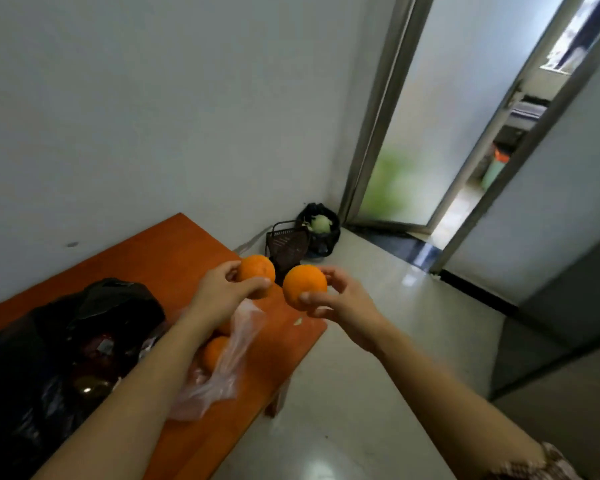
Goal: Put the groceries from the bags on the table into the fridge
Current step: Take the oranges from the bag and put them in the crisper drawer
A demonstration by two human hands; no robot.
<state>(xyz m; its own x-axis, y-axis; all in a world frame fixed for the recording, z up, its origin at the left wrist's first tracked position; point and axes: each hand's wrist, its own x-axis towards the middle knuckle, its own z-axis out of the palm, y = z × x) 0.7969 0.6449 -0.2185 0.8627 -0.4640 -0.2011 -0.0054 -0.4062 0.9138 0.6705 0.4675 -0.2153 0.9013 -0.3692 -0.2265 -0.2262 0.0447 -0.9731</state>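
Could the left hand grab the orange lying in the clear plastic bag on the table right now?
Probably not: the left hand grips another round orange fruit, so its fingers are taken. The bagged orange in the clear plastic bag lies close below that forearm, so distance seems no obstacle.

Views: one, head-worn and wide-angle, looking forward and steeply down from above desk height, with straight lines bowed toward the frame edges. Near field: both forearms enter from the bottom edge and reach to frame centre, where the left hand (219,292) grips the left orange (257,270) and the right hand (350,306) grips the right orange (303,284), about an arm's reach from the lens. Facing: a room corner, with the desk (174,251) along the wall (153,116) at lower left, the floor (378,341) at lower right and a doorway (465,202) at upper right.
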